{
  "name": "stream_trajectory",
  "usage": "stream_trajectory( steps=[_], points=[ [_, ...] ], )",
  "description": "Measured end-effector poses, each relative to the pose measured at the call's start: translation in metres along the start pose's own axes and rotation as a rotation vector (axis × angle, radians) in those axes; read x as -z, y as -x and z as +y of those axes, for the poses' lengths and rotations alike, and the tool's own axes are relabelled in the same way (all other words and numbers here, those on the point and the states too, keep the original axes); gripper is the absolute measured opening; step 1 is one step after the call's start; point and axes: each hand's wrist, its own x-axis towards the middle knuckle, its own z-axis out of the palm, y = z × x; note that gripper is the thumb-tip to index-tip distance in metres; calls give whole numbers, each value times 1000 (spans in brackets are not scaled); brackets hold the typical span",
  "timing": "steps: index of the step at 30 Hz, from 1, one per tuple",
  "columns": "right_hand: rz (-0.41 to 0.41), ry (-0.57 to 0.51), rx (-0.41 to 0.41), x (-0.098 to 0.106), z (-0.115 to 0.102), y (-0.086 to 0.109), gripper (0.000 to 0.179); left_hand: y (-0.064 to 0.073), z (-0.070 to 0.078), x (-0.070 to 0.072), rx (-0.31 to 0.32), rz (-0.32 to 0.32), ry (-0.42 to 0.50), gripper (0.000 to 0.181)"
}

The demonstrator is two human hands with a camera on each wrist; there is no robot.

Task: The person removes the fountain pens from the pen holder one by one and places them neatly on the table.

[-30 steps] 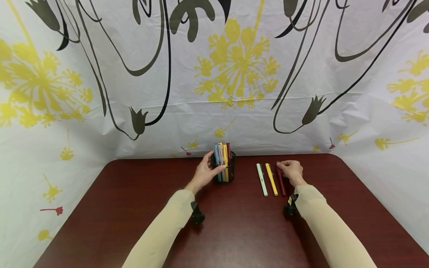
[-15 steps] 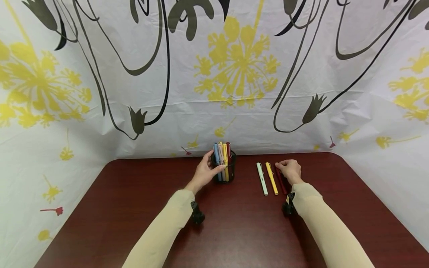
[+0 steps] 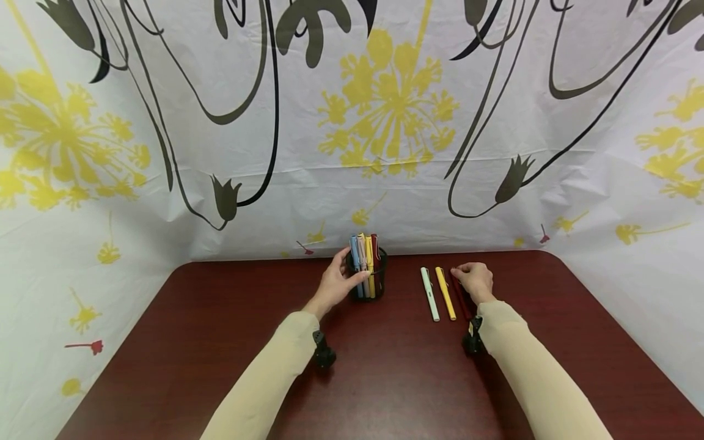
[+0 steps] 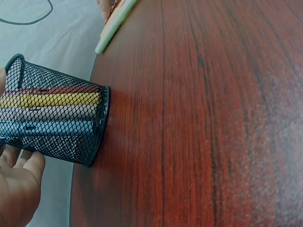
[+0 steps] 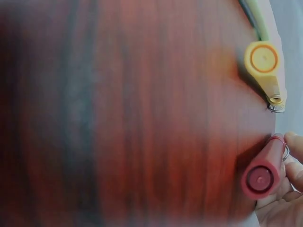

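Note:
My left hand point(image 3: 332, 284) grips a black mesh pen cup point(image 4: 52, 75), thumb across the near side and fingers round the left. Blue, greyish-pink, yellow and dark red pens stand upright in it; the yellow pen point(image 4: 57, 99) shows through the mesh in the left wrist view. With the fingertips of my right hand point(image 3: 477, 281) I pinch a dark red pen point(image 5: 265, 168) near its far, clip end. Its near end points toward me on the table. Left of it lie a yellow pen point(image 3: 446, 294) and a pale green pen point(image 3: 430, 294), roughly side by side.
The dark red-brown table point(image 3: 379, 379) runs back to a white hanging cloth point(image 3: 264, 226) printed with yellow and grey flowers. The pen cup stands close to the table's back edge, left of the loose pens.
My right hand has shifted slightly left, and the far end of the red pen has swung left with it, slanting the pen more. My left hand stays on the cup.

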Motion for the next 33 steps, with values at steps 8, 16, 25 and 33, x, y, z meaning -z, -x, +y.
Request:
stream_trajectory(
  steps=[8,16,25,33],
  points=[
    [11,-9,10,0,3,-2,33,10,18,1,-6,6,-12,78],
    [14,-15,0,0,2,-2,34,9,19,2,-1,0,3,79],
    [26,-9,13,1,3,-2,34,9,18,1,-3,2,2,78],
    [30,5,18,1,6,-1,33,10,16,1,1,3,-7,79]
  ],
)
